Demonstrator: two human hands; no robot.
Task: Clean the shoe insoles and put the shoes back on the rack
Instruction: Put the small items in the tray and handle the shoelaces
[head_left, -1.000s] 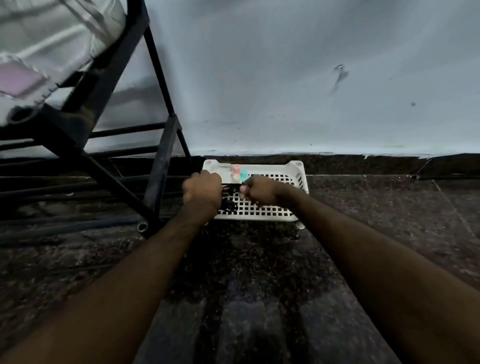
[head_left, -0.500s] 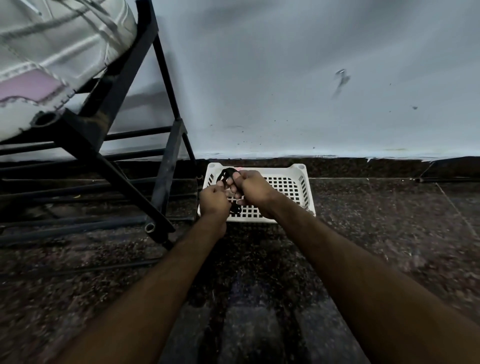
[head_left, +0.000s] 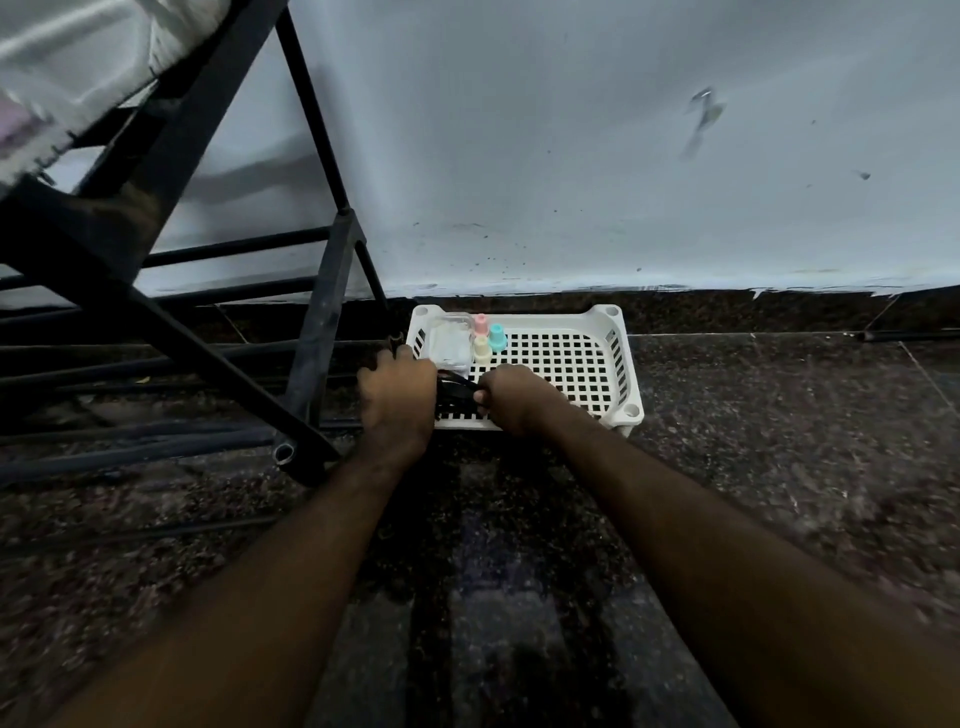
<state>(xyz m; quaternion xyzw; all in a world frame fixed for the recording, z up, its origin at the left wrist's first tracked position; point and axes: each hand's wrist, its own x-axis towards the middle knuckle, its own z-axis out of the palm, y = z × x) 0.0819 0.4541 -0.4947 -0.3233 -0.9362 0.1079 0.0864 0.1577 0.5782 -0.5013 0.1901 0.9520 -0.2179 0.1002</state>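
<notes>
Rack at ten o'clock; both hands lower than before over basket, left hand and right hand clamped on dark strap, small bottles now uncovered.

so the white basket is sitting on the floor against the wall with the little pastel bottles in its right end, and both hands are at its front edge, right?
One detail is off: the head view shows the little pastel bottles in the left end of the white basket. The rest holds: it sits on the floor against the wall, with the left hand and right hand at its front edge.
</notes>
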